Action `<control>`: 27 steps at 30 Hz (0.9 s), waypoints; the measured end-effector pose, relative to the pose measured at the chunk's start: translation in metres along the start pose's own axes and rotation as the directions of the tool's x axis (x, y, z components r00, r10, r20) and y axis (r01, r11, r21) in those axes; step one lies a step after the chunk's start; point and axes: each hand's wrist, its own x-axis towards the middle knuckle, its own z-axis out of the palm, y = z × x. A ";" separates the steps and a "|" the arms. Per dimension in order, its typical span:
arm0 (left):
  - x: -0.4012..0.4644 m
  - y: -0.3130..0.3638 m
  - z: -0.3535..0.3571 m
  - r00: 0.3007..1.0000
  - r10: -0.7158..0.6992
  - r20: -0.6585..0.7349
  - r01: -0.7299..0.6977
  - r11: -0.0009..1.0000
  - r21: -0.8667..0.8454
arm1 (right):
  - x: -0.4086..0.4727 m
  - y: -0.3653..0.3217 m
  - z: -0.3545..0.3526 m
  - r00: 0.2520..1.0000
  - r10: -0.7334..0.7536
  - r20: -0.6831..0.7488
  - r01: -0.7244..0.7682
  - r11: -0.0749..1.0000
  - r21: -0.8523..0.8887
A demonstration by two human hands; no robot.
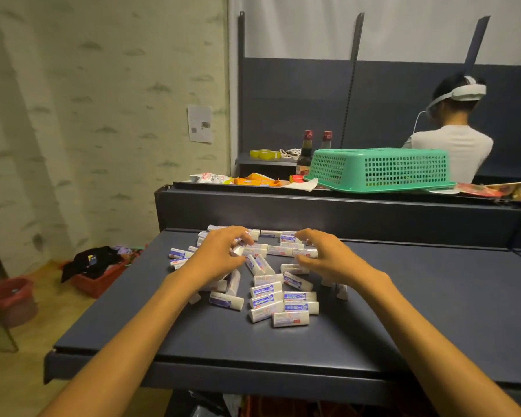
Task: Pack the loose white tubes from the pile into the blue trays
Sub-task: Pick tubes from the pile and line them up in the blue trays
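A papered wall on the left, dark shelving behind, and out front a broad dark shelf (403,311) serving as the worktop. Beyond it, an upturned green basket (379,170) sits on the next ledge among snack packets, with two dark bottles (306,152) behind, and another person (454,139) in a headset has their back to us.

Now the job itself: the pile of tubes (271,284) is spread across the middle of the shelf, white with blue and purple print, some lying in rough rows, most scattered. No blue trays anywhere in view, so by my reckoning the packing has barely begun, if at all. Everything on show is loose.

Both hands are over the far half of the pile. The left hand (220,254) has its fingers curled in, and there is one tube (239,249) pinched at the fingertips, lifted a touch above its neighbours. The right hand (325,255) is spread and arched, fingers apart, hovering over or brushing the tubes beneath; nothing gripped there that I can make out.
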 end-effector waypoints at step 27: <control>0.004 -0.068 -0.032 0.983 0.107 -0.149 -0.081 0.981 0.176 | 0.058 -0.070 0.060 0.998 -0.024 0.049 0.038 0.950 -0.310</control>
